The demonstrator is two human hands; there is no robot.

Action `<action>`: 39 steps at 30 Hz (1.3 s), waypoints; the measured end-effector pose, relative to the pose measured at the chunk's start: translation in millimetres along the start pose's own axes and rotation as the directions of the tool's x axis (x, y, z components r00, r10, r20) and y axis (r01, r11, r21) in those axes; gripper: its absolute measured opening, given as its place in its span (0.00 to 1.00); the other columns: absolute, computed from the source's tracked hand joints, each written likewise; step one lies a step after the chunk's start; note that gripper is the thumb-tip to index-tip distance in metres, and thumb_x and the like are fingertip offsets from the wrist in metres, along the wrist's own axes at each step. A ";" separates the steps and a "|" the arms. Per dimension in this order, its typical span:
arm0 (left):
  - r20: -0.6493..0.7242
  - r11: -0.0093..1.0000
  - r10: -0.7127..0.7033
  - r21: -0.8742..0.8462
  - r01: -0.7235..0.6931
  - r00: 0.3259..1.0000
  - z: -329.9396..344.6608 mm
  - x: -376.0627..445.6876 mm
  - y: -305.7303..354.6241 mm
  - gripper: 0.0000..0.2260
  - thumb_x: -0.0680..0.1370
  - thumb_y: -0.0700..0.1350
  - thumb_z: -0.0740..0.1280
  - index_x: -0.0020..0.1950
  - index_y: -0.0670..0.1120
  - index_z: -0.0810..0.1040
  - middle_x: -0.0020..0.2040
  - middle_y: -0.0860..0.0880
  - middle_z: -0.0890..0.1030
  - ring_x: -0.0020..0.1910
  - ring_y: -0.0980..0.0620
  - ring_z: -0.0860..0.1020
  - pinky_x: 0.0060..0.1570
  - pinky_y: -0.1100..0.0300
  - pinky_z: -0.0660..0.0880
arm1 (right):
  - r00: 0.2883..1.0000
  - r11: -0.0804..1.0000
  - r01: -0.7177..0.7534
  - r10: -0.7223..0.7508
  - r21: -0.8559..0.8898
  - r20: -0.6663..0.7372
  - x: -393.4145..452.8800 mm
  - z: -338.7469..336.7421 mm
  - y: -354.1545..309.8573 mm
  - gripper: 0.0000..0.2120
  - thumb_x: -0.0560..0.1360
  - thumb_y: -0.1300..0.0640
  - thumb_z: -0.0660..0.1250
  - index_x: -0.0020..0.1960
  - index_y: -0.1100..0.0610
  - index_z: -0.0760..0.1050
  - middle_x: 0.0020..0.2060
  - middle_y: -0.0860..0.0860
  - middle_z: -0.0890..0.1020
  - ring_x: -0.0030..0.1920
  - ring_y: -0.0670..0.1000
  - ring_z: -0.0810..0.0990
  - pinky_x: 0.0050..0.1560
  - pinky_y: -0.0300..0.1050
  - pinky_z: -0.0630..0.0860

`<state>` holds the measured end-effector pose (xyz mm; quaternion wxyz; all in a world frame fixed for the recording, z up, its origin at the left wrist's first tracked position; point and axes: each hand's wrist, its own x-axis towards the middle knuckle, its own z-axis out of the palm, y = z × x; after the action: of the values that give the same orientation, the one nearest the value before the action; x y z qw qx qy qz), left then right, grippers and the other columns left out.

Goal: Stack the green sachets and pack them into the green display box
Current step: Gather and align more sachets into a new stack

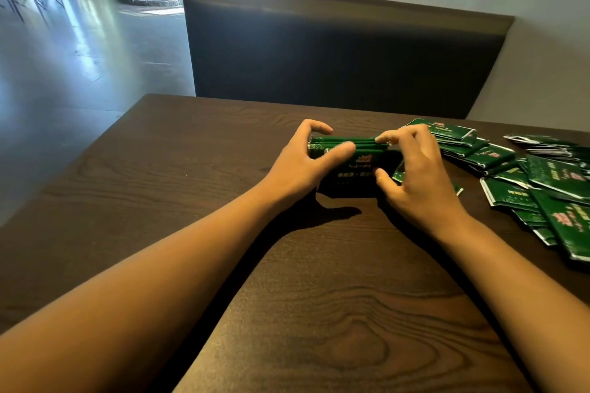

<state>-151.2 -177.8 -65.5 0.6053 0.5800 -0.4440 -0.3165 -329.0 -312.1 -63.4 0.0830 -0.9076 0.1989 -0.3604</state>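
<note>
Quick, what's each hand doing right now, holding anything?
Left hand: grips the left end of the green display box.
Right hand: pinches the box's right end, fingertips on the sachets standing inside.

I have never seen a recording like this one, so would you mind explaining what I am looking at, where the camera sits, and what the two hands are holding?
There is no machine here: a person works with two bare hands, and the single picture comes from a wide-angle camera worn on the head, looking forward and down along the forearms.

The surface is a dark wooden table. In the middle the left hand and the right hand both grip a green display box from either side. Green sachets stand edge-up in the box, and the right fingertips touch their tops.

To the right lies a loose pile of sachets, flat and overlapping, not yet packed. Behind the table stands a dark padded bench back.
</note>
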 end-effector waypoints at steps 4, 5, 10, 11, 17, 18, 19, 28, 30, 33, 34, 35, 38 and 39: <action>-0.022 0.949 0.162 0.276 -0.150 0.987 0.9 4.1 -6.9 0.23 0.76 0.40 0.77 0.67 0.49 0.70 0.60 0.50 0.79 0.55 0.51 0.84 0.54 0.49 0.84 | 0.995 0.998 -0.066 0.065 0.021 0.076 -2.3 0.8 -2.1 0.36 0.72 0.57 0.74 0.76 0.47 0.63 0.72 0.53 0.63 0.73 0.57 0.63 0.69 0.53 0.67; -0.022 0.950 0.164 0.274 -0.152 0.986 0.1 4.3 -8.6 0.24 0.76 0.39 0.76 0.67 0.49 0.70 0.60 0.50 0.78 0.55 0.50 0.84 0.54 0.48 0.84 | 0.990 0.998 -0.066 0.063 0.020 0.123 -2.9 1.6 -2.7 0.39 0.72 0.57 0.74 0.78 0.45 0.60 0.75 0.51 0.60 0.75 0.56 0.60 0.70 0.52 0.64; 0.017 0.954 0.163 0.251 -0.162 0.987 0.9 3.5 -8.3 0.30 0.73 0.39 0.79 0.69 0.50 0.68 0.62 0.49 0.76 0.58 0.51 0.82 0.58 0.50 0.83 | 0.961 0.992 -0.023 -0.012 0.125 0.276 -6.0 6.5 -6.9 0.38 0.74 0.61 0.72 0.79 0.46 0.59 0.79 0.46 0.54 0.78 0.45 0.54 0.70 0.38 0.58; 0.018 0.954 0.165 0.250 -0.164 0.986 0.8 3.4 -8.1 0.30 0.73 0.38 0.78 0.69 0.50 0.68 0.62 0.49 0.77 0.58 0.51 0.82 0.58 0.50 0.83 | 0.961 0.991 -0.024 -0.014 0.132 0.277 -6.1 6.8 -8.5 0.37 0.75 0.61 0.72 0.79 0.46 0.60 0.79 0.46 0.55 0.77 0.44 0.55 0.71 0.38 0.58; -0.009 0.942 0.200 0.277 -0.189 0.980 -1.1 5.4 -9.3 0.25 0.74 0.37 0.77 0.66 0.50 0.73 0.62 0.50 0.78 0.58 0.52 0.81 0.58 0.52 0.82 | 0.974 0.978 -0.117 0.079 0.173 0.212 -5.5 4.2 -11.5 0.40 0.77 0.60 0.71 0.81 0.43 0.54 0.72 0.48 0.65 0.73 0.49 0.63 0.71 0.46 0.63; -0.012 0.944 0.194 0.275 -0.184 0.981 -1.1 5.9 -9.6 0.24 0.74 0.37 0.77 0.66 0.50 0.73 0.62 0.50 0.78 0.59 0.51 0.81 0.58 0.52 0.82 | 0.969 0.974 -0.152 0.113 0.169 0.218 -5.2 3.0 -10.2 0.40 0.77 0.60 0.71 0.81 0.43 0.55 0.67 0.50 0.69 0.69 0.50 0.67 0.68 0.46 0.65; -0.013 0.946 0.188 0.271 -0.178 0.982 -1.0 6.1 -9.6 0.24 0.74 0.37 0.77 0.66 0.50 0.73 0.62 0.50 0.77 0.59 0.51 0.81 0.58 0.53 0.82 | 0.963 0.969 -0.186 0.146 0.161 0.227 -4.8 1.8 -8.9 0.39 0.77 0.60 0.71 0.80 0.43 0.56 0.63 0.50 0.72 0.66 0.50 0.69 0.64 0.45 0.67; -0.063 0.953 0.170 0.266 -0.147 0.983 -1.3 7.9 -11.5 0.22 0.74 0.37 0.77 0.64 0.50 0.75 0.60 0.51 0.79 0.59 0.51 0.81 0.59 0.51 0.82 | 0.976 0.963 -0.202 0.182 0.177 0.123 -3.3 -0.7 -0.6 0.29 0.76 0.54 0.73 0.74 0.48 0.66 0.61 0.48 0.75 0.59 0.45 0.75 0.56 0.36 0.72; -0.122 0.964 0.151 0.236 -0.119 0.981 -3.1 8.9 -12.2 0.20 0.74 0.36 0.77 0.62 0.50 0.75 0.59 0.51 0.80 0.59 0.52 0.81 0.59 0.51 0.82 | 0.965 0.949 -0.264 0.259 0.173 0.050 -1.9 -3.3 5.4 0.25 0.78 0.50 0.69 0.73 0.48 0.67 0.60 0.49 0.76 0.59 0.48 0.75 0.57 0.44 0.73; -0.173 0.974 0.131 0.206 -0.094 0.976 -4.8 10.8 -13.6 0.20 0.74 0.36 0.77 0.60 0.50 0.75 0.59 0.50 0.81 0.59 0.52 0.81 0.59 0.50 0.82 | 0.904 0.904 -0.420 0.424 -0.082 0.045 -0.2 -9.0 19.2 0.25 0.80 0.45 0.64 0.75 0.47 0.66 0.68 0.54 0.72 0.69 0.58 0.68 0.67 0.56 0.66; -0.174 0.973 0.129 0.212 -0.091 0.976 -4.9 10.9 -14.1 0.20 0.74 0.36 0.77 0.60 0.50 0.74 0.59 0.50 0.81 0.59 0.52 0.81 0.59 0.50 0.82 | 0.867 0.862 -0.460 0.488 -0.216 0.102 -1.4 -10.4 23.0 0.27 0.79 0.42 0.64 0.76 0.46 0.64 0.72 0.56 0.68 0.73 0.60 0.63 0.70 0.60 0.62; -0.171 0.971 0.128 0.220 -0.089 0.977 -4.5 10.9 -14.2 0.20 0.74 0.36 0.77 0.60 0.50 0.74 0.59 0.50 0.81 0.60 0.52 0.81 0.59 0.49 0.82 | 0.817 0.816 -0.480 0.549 -0.322 0.175 -2.8 -11.2 25.9 0.30 0.79 0.38 0.62 0.78 0.44 0.61 0.76 0.56 0.63 0.76 0.62 0.59 0.72 0.62 0.59; -0.164 0.970 0.123 0.226 -0.084 0.979 -3.9 10.9 -14.1 0.20 0.74 0.36 0.77 0.60 0.50 0.74 0.59 0.49 0.81 0.60 0.51 0.81 0.60 0.48 0.82 | 0.665 0.741 -0.486 0.657 -0.464 0.354 -6.0 -8.6 32.3 0.35 0.78 0.28 0.54 0.80 0.39 0.53 0.81 0.56 0.54 0.78 0.66 0.53 0.75 0.64 0.55; -0.163 0.971 0.120 0.225 -0.081 0.979 -3.9 11.0 -13.7 0.20 0.74 0.36 0.77 0.60 0.50 0.74 0.59 0.50 0.81 0.60 0.51 0.81 0.60 0.48 0.82 | 0.643 0.733 -0.476 0.667 -0.485 0.377 -5.6 -7.6 33.3 0.35 0.77 0.27 0.51 0.80 0.38 0.52 0.81 0.56 0.54 0.78 0.66 0.54 0.75 0.64 0.55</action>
<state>-141.4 -187.7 -76.8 0.5903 0.6450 -0.4497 -0.1826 -348.0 -340.0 -71.1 0.0865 -0.8568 0.5082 -0.0102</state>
